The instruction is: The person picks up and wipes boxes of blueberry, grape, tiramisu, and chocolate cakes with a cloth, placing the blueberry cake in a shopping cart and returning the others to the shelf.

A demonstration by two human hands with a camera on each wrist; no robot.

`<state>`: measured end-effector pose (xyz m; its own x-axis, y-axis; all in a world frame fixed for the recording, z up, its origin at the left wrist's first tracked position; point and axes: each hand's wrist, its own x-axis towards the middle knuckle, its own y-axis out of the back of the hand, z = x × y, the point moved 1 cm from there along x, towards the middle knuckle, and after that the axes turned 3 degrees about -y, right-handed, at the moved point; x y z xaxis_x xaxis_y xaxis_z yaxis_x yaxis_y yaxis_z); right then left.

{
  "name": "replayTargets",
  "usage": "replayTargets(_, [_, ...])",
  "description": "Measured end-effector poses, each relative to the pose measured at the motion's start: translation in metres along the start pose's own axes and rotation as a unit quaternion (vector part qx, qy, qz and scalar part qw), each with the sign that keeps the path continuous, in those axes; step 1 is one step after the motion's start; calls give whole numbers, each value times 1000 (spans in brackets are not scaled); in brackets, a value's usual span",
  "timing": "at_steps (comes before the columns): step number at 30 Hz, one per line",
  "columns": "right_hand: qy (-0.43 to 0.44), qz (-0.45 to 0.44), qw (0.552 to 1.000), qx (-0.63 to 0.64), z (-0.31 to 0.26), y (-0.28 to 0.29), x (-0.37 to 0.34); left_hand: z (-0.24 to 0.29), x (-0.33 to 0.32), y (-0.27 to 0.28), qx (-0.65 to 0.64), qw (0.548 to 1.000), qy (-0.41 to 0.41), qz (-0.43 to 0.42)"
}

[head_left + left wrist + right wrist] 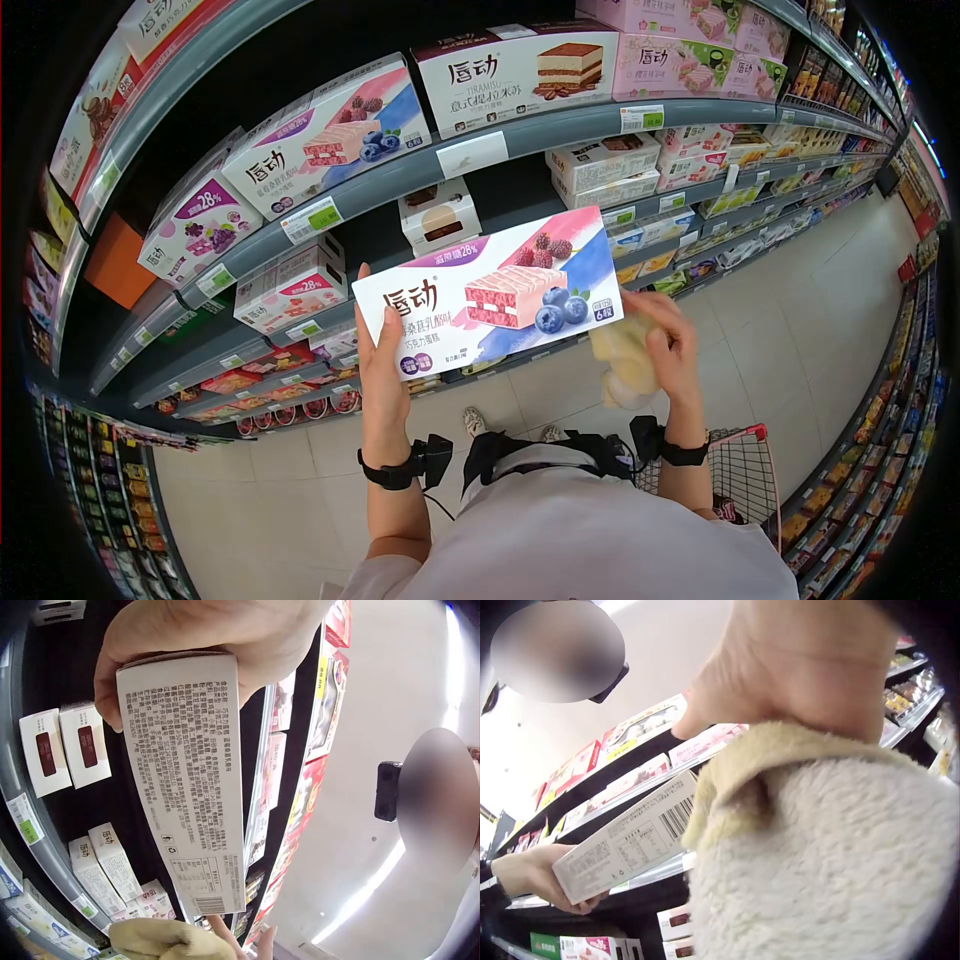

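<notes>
Cake box (440, 335) tilted before the shelf (388, 188), left hand (384, 385) gripping its left end, right hand (675, 350) holding a fluffy yellow-white item (622, 365) beside the box's right end, cart (768, 470) near right

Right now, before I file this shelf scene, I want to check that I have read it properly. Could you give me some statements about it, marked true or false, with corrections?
1. The left hand grips one end of the cake box. True.
2. The right hand holds a second box. False: it holds a soft yellow-and-white item.
3. Blueberries are printed on the front of the cake box. True.
4. The wire cart is on the person's left. False: it is on the right.
5. In the head view, the tiramisu box stands left of the pink boxes. True.
</notes>
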<state>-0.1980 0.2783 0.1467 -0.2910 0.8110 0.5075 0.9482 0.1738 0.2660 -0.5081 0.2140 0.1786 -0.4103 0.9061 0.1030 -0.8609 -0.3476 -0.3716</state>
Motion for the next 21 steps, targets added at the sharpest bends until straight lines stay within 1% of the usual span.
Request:
replayTargets(2, [-83,34,995,35,-6,-3,1,1,0,0,-2,1000,4,-6])
replayTargets(3, [-79,31,996,36,-13,-5,2,1,0,0,-3,1000,0,-4])
replayTargets(5, [-108,19,994,-1,-25,-12,4,2,-1,1,14,999,-21,-23])
replayTargets(6, [-99,22,994,33,-23,-18,3,3,-2,1,40,999,-24,-14])
replayTargets(7, [-88,14,995,38,-21,-22,3,2,-2,2,53,998,-38,4])
replayTargets(9, [-116,46,990,62,-18,-28,4,2,-5,6,75,996,-29,44])
replayTargets(10, [-148,46,985,79,-17,-29,4,8,-8,4,64,997,-18,51])
replayTargets(11, [-141,38,986,83,-18,-31,7,12,-9,7,63,996,-26,59])
replayTargets(13, [-115,58,987,96,-21,-35,13,18,-11,12,75,996,-30,32])
replayTargets(14, [-104,64,989,85,-19,-37,15,23,-12,14,65,997,-46,13])
replayTargets(15, [-99,58,990,87,-19,-39,18,29,-13,16,65,996,-52,18])
replayTargets(17, [-104,80,988,85,-18,-45,24,40,-12,18,52,996,-61,-27])
replayTargets(18, [-99,75,988,88,-17,-47,27,41,-12,20,66,994,-85,-18])
replayTargets(19, [-86,80,990,75,-16,-50,31,44,-12,22,66,994,-91,-14])
replayTargets(21, [-68,80,992,68,-19,-58,42,52,-13,28,76,989,-119,-30])
